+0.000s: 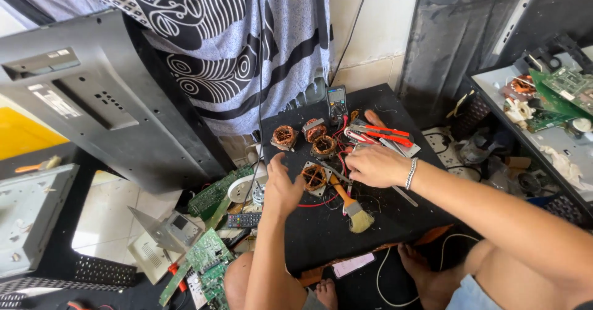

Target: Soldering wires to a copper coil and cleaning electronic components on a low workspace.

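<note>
head view: single camera worn on the person's head | faces steeply down and forward onto a black work mat (321,236) on the floor | near, about arm's reach | both forearms enter from the bottom edge | no second view

Four copper-wound coils (314,176) at centre; one brush (352,207) at 5 o'clock; one multimeter (336,101) at 12; two hands (377,165).
</note>
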